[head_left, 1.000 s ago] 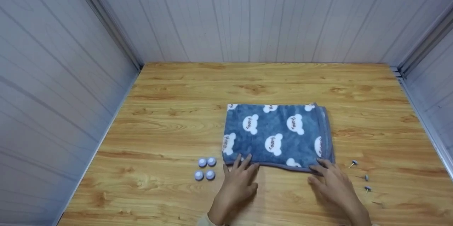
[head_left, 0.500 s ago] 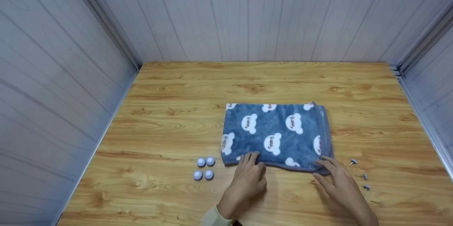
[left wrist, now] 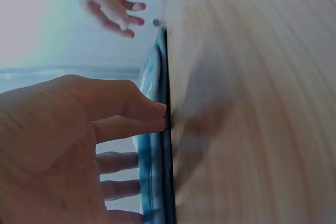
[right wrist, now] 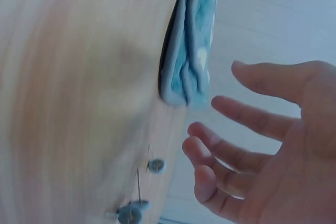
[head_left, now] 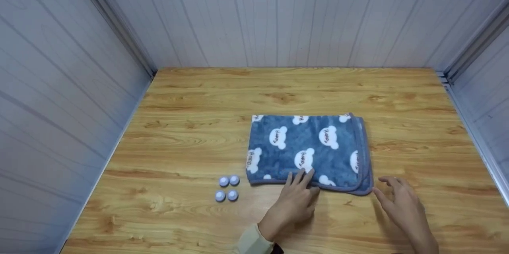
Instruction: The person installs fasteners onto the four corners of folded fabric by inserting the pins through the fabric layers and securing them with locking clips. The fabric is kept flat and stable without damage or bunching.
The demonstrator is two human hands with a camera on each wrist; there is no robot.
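A folded blue fleece blanket with white bear heads lettered "Happy" lies on the wooden table. My left hand rests its fingers on the blanket's near edge. In the left wrist view, that hand's thumb and index fingertips come close together right at the grey-blue border. My right hand is off the blanket's near right corner, fingers loosely bent, holding nothing. Below it in the right wrist view lie several tacks with round grey-blue heads and thin shanks. In the head view this hand hides them.
Several small lavender round pieces with paler tops sit in a cluster left of my left hand. Pale panelled walls enclose the wooden table at the back and both sides.
My left hand has slid rightward along the blanket's near edge. My right hand has left the blanket's corner and moved right, over the tacks. The blanket stays folded in place.
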